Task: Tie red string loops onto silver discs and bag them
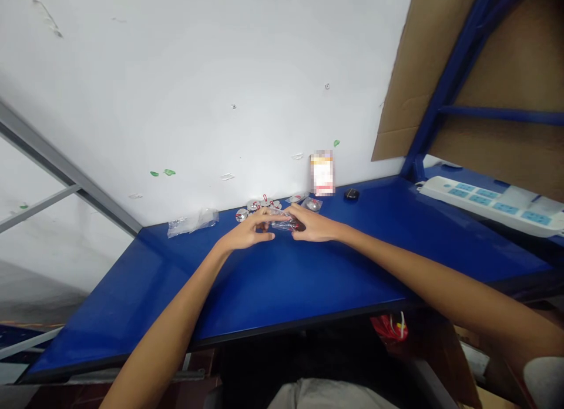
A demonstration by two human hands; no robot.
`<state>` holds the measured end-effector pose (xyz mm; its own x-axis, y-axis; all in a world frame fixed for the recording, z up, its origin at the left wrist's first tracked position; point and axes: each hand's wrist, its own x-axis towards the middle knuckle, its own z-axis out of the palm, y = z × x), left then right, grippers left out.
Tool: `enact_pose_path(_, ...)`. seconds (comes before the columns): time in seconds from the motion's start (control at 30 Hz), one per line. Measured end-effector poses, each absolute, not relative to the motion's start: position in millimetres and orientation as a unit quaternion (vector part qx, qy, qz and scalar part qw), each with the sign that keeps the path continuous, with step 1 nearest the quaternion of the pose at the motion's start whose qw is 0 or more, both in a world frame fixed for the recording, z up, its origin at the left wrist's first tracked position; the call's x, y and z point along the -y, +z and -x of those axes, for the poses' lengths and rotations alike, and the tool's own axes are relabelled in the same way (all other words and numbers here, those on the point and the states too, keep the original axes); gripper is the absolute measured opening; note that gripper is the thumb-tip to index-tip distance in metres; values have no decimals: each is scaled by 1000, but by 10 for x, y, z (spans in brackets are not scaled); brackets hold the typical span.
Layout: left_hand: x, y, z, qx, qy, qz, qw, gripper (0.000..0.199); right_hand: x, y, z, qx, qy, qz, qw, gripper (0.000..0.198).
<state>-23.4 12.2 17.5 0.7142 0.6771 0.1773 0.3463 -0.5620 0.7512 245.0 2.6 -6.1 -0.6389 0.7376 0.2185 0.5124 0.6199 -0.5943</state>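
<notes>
A small clear plastic packet (283, 222) with something dark and red inside is between my two hands, just above the blue table. My left hand (247, 230) grips its left side, index finger stretched along the packet and thumb apart below. On the other side my right hand (315, 225) holds the packet's right end between thumb and fingers. Just behind the hands lie several round silvery pieces with red loops (265, 203), partly hidden by my fingers. A similar round piece in clear wrapping (312, 205) rests behind my right hand.
Crumpled clear plastic bags (194, 222) lie on the blue table (282, 280) at the back left. A blurred upright card or box (323, 174) leans on the white wall (198, 103). A black round object (351, 194) and a white power strip (489, 204) are to the right.
</notes>
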Motion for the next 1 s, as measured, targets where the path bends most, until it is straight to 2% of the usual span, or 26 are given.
enact_pose_path(0.27,-17,160,121,-277,229,-863,353,29,-8,-97,-2440,874,266,332,235,55)
enact_pose_path(0.47,-2,185,124,-276,225,-880,314,26,0,-89,-2442,882,257,336,206,34)
enact_pose_path(0.67,4,151,107,-286,248,-872,311,27,-16,-156,-2412,877,239,350,224,49)
enact_pose_path(0.83,-23,144,98,-289,252,-867,317,24,-52,-169,-2398,870,224,364,243,30)
enact_pose_path(1.0,-62,202,182,-302,238,-857,343,24,-72,-157,-2424,861,231,378,249,33)
